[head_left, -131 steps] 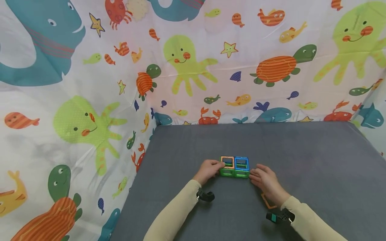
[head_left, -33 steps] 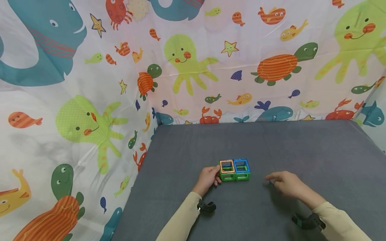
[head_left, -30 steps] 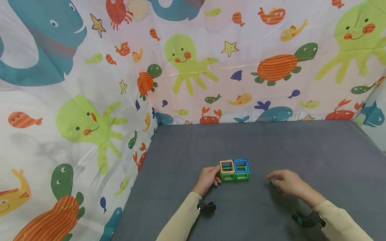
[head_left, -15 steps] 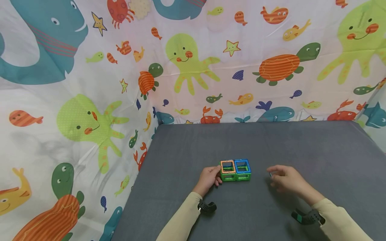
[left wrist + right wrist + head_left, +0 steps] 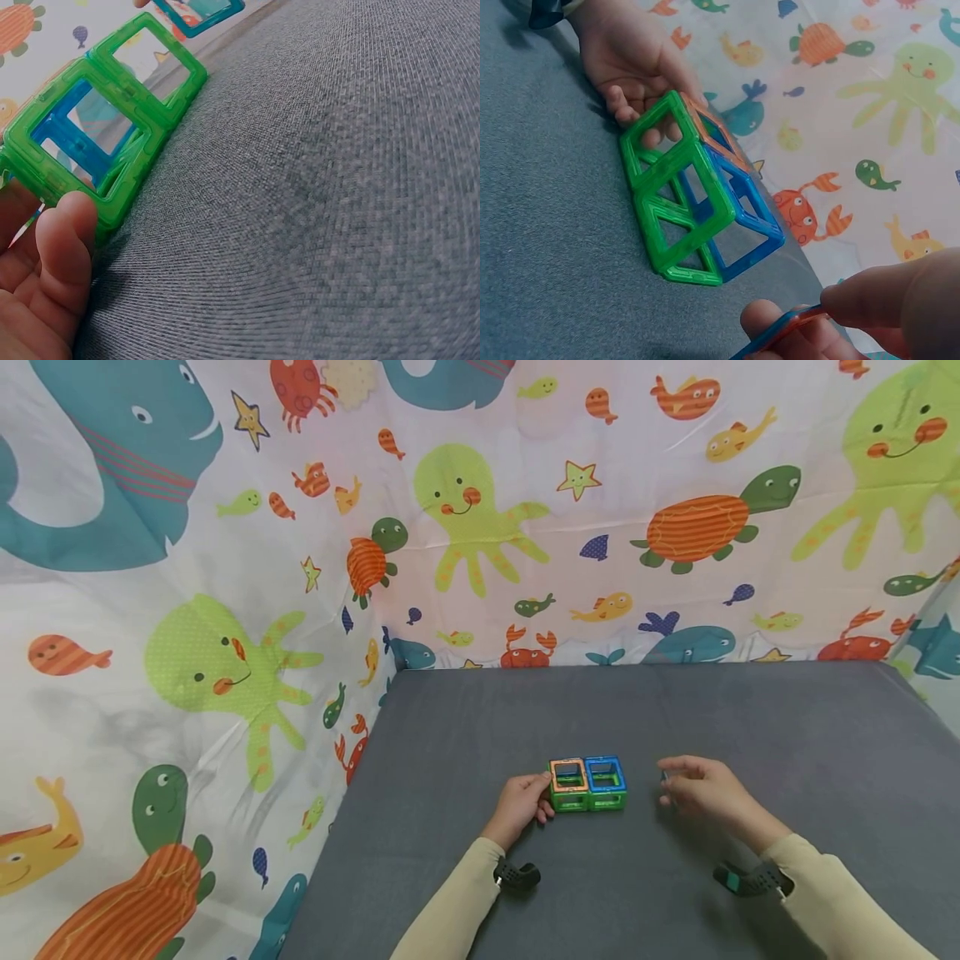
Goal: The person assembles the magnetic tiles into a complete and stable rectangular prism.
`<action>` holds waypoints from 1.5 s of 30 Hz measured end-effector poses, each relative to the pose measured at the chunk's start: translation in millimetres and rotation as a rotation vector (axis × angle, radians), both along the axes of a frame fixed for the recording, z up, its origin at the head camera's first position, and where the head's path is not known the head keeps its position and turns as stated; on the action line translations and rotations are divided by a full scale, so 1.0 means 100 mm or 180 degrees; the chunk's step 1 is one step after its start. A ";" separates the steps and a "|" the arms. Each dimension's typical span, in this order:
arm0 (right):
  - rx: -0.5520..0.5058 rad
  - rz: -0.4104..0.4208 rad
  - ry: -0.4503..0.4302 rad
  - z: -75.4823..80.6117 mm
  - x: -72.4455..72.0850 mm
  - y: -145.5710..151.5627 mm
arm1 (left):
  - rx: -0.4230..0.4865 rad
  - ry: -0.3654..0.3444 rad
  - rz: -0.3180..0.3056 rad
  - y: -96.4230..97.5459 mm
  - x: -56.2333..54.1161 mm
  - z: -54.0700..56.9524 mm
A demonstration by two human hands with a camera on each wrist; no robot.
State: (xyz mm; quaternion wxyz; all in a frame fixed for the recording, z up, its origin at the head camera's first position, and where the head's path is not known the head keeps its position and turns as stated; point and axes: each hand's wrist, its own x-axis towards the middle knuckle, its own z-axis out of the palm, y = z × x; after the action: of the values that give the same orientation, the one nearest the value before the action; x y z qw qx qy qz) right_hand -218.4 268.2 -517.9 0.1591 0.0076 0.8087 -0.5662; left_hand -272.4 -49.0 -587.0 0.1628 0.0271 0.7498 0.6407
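Note:
On the grey cloth stands a box-like block of magnetic tiles (image 5: 588, 800), two square cells wide. Its front is green; its top has an orange square on the left and a blue one on the right. My left hand (image 5: 516, 808) grips the block's left end, thumb at the orange tile's edge and fingers low at the side. To the right, apart from the block, my right hand (image 5: 708, 795) pinches a blue square magnetic tile (image 5: 217, 20) between thumb and fingers. Nearly edge-on in the right wrist view, this tile (image 5: 784, 328) also shows red-orange along its edge.
The grey cloth surface (image 5: 465, 727) spreads around the block. A sea-animal printed curtain (image 5: 510, 635) hangs behind and along the left side. Each wrist wears a black strap, the left strap (image 5: 517, 875) and the right strap (image 5: 753, 878).
Earlier my right hand touched the block's right end, with an orange tile lying under that wrist. Since then it has moved away, pinched a tile and lifted slightly. My left hand shifted along the left end.

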 end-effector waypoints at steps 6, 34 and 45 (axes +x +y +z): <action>0.0033 -0.0066 0.0030 -0.01 -0.10 -0.09 | 0.0013 -0.0010 -0.0012 0.00 -0.01 0.00; -0.0399 -0.0314 -0.0285 -0.19 -0.36 -0.47 | 0.0071 -0.0018 0.0019 -0.01 0.00 -0.01; -0.0379 -0.0289 -0.0243 -0.23 -0.36 -0.53 | 0.0090 -0.0042 0.0017 -0.01 0.00 0.00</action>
State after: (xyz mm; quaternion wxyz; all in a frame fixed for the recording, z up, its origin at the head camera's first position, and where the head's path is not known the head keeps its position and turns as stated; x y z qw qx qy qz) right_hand -254.5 214.8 -541.0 0.1642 0.0564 0.7658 -0.6192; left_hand -272.2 -50.0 -587.4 0.1656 0.0231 0.7397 0.6518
